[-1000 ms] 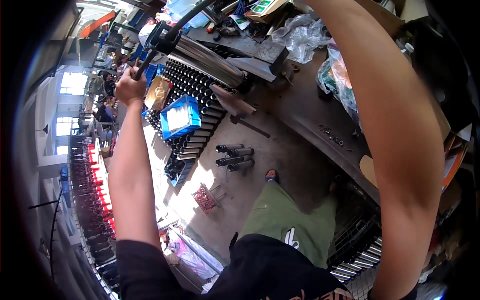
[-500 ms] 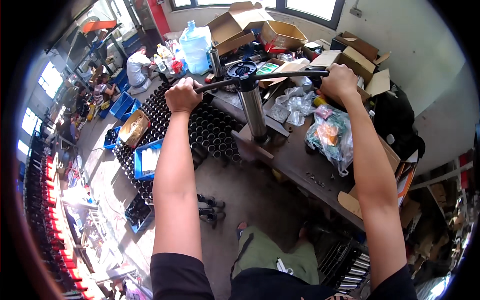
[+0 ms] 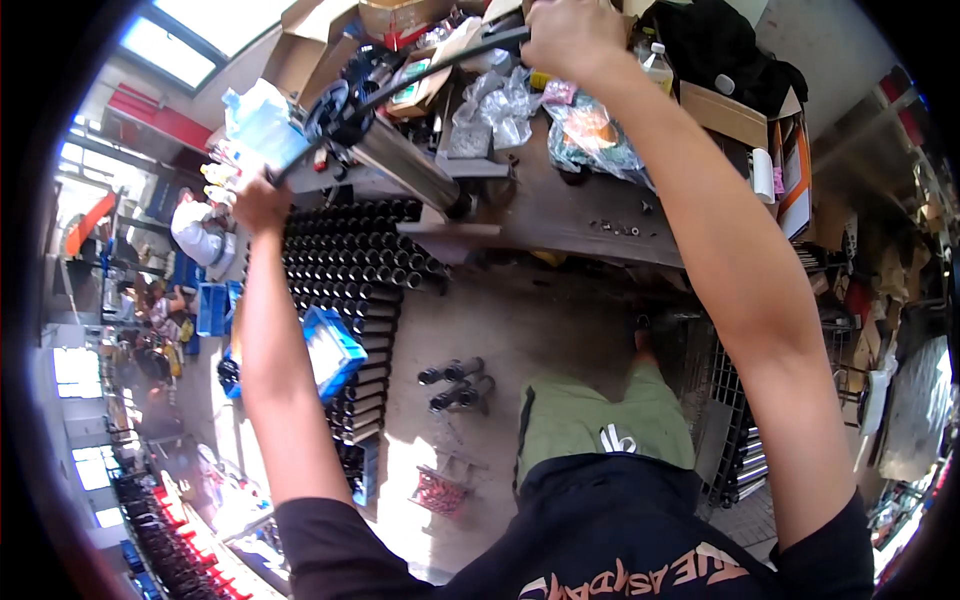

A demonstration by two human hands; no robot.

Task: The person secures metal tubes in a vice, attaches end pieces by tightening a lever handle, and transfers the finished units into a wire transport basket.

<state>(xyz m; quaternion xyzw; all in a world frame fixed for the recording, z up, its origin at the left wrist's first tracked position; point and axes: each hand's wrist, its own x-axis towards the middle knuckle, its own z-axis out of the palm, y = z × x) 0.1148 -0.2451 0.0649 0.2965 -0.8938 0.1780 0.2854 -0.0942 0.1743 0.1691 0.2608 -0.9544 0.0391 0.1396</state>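
Head view: my left hand (image 3: 262, 207) and right hand (image 3: 575, 42) grip opposite ends of a long black bar (image 3: 440, 66), fingers curled around it, spaced wide probably for leverage. It crosses the black round cap (image 3: 326, 108) of a shiny silver metal cylinder (image 3: 408, 164), based near the edge of a dark flat workbench (image 3: 560, 218), likely for clearance.

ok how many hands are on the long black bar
2: the left hand grips the left end of the black bar, the right hand its right end.
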